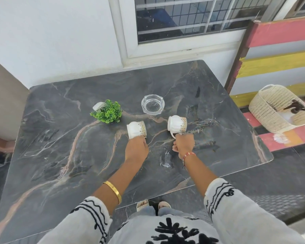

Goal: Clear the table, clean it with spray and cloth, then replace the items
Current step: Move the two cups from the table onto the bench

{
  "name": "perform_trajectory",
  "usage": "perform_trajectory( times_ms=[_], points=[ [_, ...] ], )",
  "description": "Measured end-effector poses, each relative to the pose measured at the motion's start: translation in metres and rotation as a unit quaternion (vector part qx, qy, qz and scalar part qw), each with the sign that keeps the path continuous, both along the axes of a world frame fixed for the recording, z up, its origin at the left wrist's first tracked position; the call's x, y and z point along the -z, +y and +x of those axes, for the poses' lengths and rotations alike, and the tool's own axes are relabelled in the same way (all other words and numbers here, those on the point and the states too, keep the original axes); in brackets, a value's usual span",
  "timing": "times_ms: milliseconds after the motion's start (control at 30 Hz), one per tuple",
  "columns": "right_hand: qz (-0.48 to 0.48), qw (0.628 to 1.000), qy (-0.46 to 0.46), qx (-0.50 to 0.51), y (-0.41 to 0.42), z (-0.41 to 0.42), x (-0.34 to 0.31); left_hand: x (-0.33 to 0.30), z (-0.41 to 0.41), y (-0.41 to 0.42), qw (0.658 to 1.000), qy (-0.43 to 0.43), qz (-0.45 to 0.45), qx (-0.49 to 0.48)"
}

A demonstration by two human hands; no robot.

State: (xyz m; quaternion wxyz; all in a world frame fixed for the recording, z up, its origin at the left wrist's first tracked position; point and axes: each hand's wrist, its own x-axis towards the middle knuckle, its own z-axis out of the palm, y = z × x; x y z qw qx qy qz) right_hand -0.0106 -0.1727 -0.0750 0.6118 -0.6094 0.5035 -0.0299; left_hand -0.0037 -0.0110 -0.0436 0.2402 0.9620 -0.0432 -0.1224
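Observation:
Two white cups with gold trim are over the dark marble table (60, 155). My left hand (136, 150) grips the left cup (136, 129) by its near side; the cup is tilted with its rim turned to the right. My right hand (184, 143) holds the right cup (176, 124) by its handle, also tilted on its side. Behind them a clear glass ashtray (152, 106) stands on the table. A small green plant in a white pot (107, 111) lies tipped over to the left of the ashtray.
A woven basket (275, 110) lies on its side on a red and yellow striped bench (280, 64) right of the table. A white wall and a barred window (188, 20) stand behind the table. My feet show below the table's near edge.

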Motion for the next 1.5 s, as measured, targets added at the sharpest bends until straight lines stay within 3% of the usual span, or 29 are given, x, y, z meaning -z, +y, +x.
perform_trajectory(
  times_ms=[233, 500, 667, 767, 900, 1000, 1300, 1500],
  points=[
    [0.014, 0.999, 0.002, 0.04, -0.003, 0.008, 0.003, 0.003, -0.004, 0.001, 0.999, 0.006, 0.035, 0.024],
    [0.003, 1.0, 0.003, 0.009, -0.002, 0.007, -0.002, 0.002, -0.01, 0.003, 0.999, 0.015, 0.024, 0.026],
    [-0.059, 0.997, -0.019, -0.042, 0.003, 0.007, -0.012, -0.002, -0.005, 0.002, 0.989, -0.015, 0.121, 0.086],
    [-0.104, 0.991, -0.034, -0.081, 0.007, 0.004, -0.018, -0.002, 0.003, 0.003, 0.988, -0.035, 0.126, 0.079],
    [-0.177, 0.971, -0.058, -0.146, 0.011, 0.003, -0.022, -0.005, 0.009, 0.009, 1.0, -0.028, 0.005, -0.006],
    [-0.222, 0.954, -0.063, -0.19, 0.018, 0.003, -0.024, -0.006, 0.008, 0.017, 0.987, -0.022, -0.11, -0.113],
    [-0.223, 0.949, -0.07, -0.212, 0.028, -0.001, -0.031, 0.005, 0.002, 0.05, 0.902, -0.001, -0.32, -0.289],
    [-0.158, 0.952, -0.075, -0.251, 0.044, -0.001, -0.032, 0.008, -0.003, 0.066, 0.848, 0.068, -0.419, -0.319]
  ],
)
